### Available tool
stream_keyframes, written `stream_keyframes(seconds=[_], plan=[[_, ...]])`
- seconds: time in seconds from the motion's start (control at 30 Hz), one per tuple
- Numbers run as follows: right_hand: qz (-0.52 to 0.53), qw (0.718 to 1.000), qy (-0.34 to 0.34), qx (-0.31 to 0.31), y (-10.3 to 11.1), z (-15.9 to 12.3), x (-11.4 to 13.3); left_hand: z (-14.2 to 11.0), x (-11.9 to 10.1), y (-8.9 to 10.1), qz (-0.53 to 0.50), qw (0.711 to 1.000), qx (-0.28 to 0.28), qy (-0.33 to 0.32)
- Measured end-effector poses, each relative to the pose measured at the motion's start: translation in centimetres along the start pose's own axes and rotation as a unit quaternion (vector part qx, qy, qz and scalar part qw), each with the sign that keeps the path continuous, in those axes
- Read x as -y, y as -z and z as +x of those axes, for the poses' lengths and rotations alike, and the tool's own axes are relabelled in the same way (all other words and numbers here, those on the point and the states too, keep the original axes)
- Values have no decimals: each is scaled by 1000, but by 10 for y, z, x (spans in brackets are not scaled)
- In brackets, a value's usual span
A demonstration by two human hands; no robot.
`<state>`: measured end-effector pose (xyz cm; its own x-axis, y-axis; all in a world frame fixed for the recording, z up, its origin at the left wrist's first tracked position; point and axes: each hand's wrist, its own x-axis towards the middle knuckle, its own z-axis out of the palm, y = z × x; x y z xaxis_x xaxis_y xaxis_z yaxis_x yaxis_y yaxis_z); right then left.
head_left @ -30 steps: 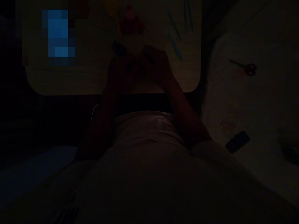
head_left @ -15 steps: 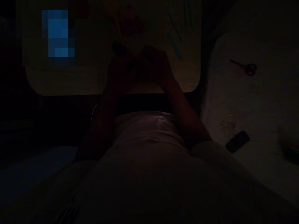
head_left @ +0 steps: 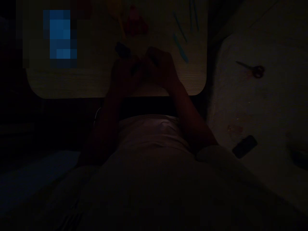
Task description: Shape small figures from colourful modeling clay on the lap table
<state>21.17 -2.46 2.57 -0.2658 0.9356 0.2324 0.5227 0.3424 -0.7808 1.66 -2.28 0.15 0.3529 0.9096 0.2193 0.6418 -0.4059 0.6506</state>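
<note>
The scene is very dark. My left hand (head_left: 125, 73) and my right hand (head_left: 160, 67) are close together over the near part of a wooden table (head_left: 72, 83). Both have their fingers curled inward and meeting. Whatever lies between the fingertips is too dark to make out. Just beyond my left hand lies a small dark lump (head_left: 122, 49). Farther back sit a red and pink shape (head_left: 135, 24) and a yellowish thing (head_left: 115, 11) with a thin part pointing toward me. Right of my right hand lies a blue knife-like tool (head_left: 180, 48).
Several thin blue sticks (head_left: 180, 27) lie at the table's far right. On a pale surface to the right are scissors (head_left: 255, 70) and a dark phone-like block (head_left: 244, 146). A pixelated blue patch (head_left: 60, 33) covers the far left of the table.
My hands stay in nearly the same place, with a slight shift of the left hand's fingers. The things on the table have not moved.
</note>
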Motion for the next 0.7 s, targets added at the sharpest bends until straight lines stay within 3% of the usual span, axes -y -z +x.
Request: stream_keyframes(seconds=[0.47,0.7], plan=[[11,998,-61,16,-1,3,-2,2,-3,-1,9,1000,-6,-1],[-9,1000,8,-3,-1,-1,-3,1,-1,0,-3,1000,-3,-1]])
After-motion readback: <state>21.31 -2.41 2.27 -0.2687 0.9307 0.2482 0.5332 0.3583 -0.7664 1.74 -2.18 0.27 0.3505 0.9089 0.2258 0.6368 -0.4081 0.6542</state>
